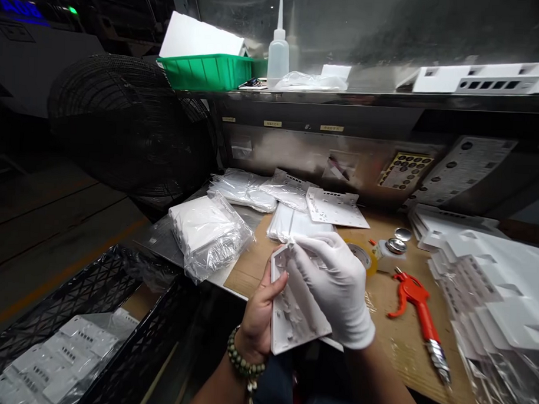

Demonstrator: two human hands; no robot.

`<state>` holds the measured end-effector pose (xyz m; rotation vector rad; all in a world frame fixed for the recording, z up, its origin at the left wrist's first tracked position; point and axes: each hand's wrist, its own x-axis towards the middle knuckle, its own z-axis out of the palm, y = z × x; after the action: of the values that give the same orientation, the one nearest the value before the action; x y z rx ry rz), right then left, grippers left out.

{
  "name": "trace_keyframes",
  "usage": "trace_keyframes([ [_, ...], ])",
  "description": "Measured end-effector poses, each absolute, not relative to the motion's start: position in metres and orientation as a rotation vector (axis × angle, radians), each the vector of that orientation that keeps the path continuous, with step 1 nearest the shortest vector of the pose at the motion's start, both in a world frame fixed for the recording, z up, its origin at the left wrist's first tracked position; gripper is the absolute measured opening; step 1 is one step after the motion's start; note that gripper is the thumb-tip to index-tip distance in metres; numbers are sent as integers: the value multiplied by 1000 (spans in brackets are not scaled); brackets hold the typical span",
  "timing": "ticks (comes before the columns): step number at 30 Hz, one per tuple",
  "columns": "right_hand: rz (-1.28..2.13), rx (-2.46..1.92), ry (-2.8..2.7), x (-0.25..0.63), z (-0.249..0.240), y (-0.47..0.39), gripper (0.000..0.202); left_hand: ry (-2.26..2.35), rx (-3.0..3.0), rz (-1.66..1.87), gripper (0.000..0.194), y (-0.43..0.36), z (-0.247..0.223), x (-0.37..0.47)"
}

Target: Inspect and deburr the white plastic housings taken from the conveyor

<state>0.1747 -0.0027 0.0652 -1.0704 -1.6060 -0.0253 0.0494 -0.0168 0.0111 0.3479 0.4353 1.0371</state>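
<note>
My left hand (260,310), bare and with a beaded bracelet at the wrist, grips the left edge of a white plastic panel (294,323), its thumb on the inner face. The panel is tilted up above the table's front edge. My right hand (337,281) wears a white glove. Its fingertips are pinched together at the panel's upper end; anything between them is too small to make out. Behind the hands lie a flat white panel (337,209) and a stack of white pieces (295,222).
A red air gun (418,301), a tape roll (360,258) and a small metal-lidded container (394,247) lie right. Stacked panels (496,280) fill the far right. Bagged panels (206,229) sit left, above a black crate (159,316). A shelf (365,99) runs across the back.
</note>
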Motion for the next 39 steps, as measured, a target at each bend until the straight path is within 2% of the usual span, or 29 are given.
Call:
trace_keyframes([
  [4, -55, -1105, -1671, 181, 66, 2, 14, 418, 339, 1034, 81, -13, 8, 51],
  [8, -137, -1275, -1549, 220, 60, 8, 10, 388, 313, 976, 70, -2, 10, 39],
  [12, -315, -1563, -1292, 281, 33, 9, 23, 284, 321, 876, 64, 8, 19, 15],
  [16, -70, -2082, -1153, 318, -8, 11, 39, 281, 291, 878, 72, 13, 26, 0],
  [19, 83, -2252, -1185, 321, -28, 13, 44, 305, 272, 891, 74, 14, 24, -3],
  [22, 159, -2190, -1354, 314, -38, 12, 43, 332, 262, 900, 74, 15, 22, -2],
  [26, -1, -2021, -1454, 314, -48, 10, 37, 377, 270, 916, 73, 14, 25, -2],
  [30, -166, -1838, -1358, 323, -60, 10, 28, 377, 311, 897, 76, 12, 28, -2],
  [34, -249, -1698, -1168, 322, -59, 4, 30, 300, 345, 909, 75, 12, 26, -5],
  [39, -13, -1589, -1006, 305, -44, -17, 36, 220, 338, 905, 71, 14, 20, -13],
])
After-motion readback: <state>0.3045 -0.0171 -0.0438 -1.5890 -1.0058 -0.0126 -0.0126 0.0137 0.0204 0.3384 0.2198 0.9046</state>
